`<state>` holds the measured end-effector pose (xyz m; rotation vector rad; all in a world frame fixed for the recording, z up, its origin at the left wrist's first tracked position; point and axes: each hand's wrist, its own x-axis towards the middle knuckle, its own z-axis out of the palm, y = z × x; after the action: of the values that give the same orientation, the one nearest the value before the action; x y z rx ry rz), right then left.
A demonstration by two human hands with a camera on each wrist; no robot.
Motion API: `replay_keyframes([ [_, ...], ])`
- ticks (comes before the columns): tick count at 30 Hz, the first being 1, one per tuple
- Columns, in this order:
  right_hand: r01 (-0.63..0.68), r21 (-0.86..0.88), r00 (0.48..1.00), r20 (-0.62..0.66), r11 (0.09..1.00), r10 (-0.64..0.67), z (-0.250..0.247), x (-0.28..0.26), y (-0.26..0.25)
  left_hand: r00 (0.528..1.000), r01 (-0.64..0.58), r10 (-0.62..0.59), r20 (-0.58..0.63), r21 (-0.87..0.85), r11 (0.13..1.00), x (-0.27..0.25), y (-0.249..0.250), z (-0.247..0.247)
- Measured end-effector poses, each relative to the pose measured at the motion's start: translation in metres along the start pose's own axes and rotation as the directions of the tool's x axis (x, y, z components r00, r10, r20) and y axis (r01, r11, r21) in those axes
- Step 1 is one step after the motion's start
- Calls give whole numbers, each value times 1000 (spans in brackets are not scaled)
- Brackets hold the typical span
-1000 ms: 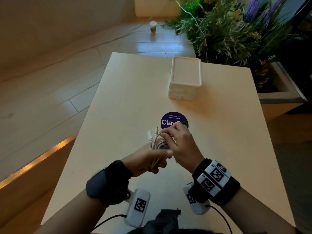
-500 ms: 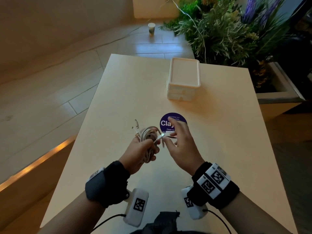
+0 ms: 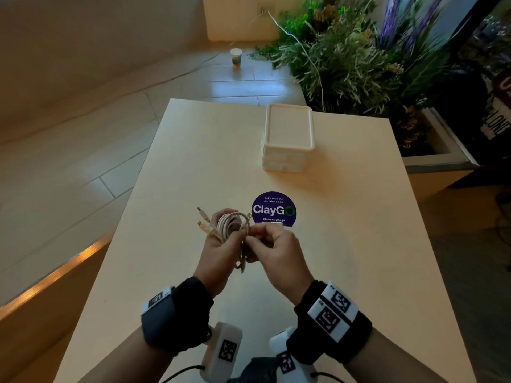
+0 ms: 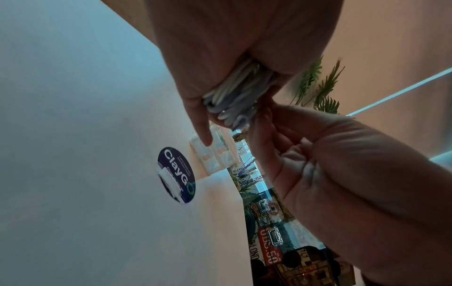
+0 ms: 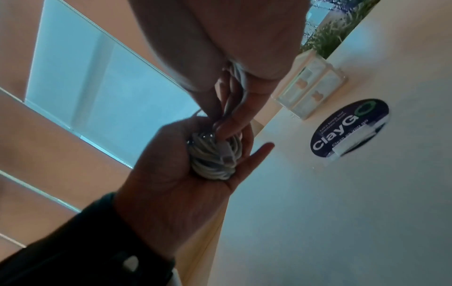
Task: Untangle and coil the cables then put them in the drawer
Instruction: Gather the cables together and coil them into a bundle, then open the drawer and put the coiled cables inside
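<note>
Gripping the coil of white cables [image 3: 230,226] above the table [image 3: 345,244], the left hand [image 3: 221,252] curls round the bundle while the right hand [image 3: 276,250] pinches a loose strand beside it, near the round ClayGo sticker [image 3: 273,209], well short of the small white drawer unit [image 3: 289,139].

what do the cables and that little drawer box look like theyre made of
Cables: white rubbery plastic sheathing, smooth with a slight sheen, bending in tight loops; the plug tips glint like metal. Drawer box: cream hard plastic by its moulded rim; the fronts look translucent in the right wrist view.
</note>
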<state>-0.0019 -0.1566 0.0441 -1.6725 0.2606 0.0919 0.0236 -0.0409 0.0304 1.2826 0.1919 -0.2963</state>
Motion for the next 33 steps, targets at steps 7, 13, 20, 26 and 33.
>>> replay_keyframes([
  [7,35,-185,995,97,982,-17,-4,-1,3,998,-25,24,-52,-24,999,1,-10,1],
  [13,-112,-372,994,-37,922,106,-44,58,11,961,-121,124,-249,29,992,30,-3,-26],
  [20,-221,-614,975,-157,758,157,-69,188,37,921,-264,283,-268,105,959,57,5,-29],
  [26,-266,-670,964,-203,693,173,-59,242,44,903,-312,338,-266,134,940,84,16,-28],
  [33,-228,-689,968,-235,688,86,-57,234,55,902,-309,331,-275,123,943,101,16,-28],
])
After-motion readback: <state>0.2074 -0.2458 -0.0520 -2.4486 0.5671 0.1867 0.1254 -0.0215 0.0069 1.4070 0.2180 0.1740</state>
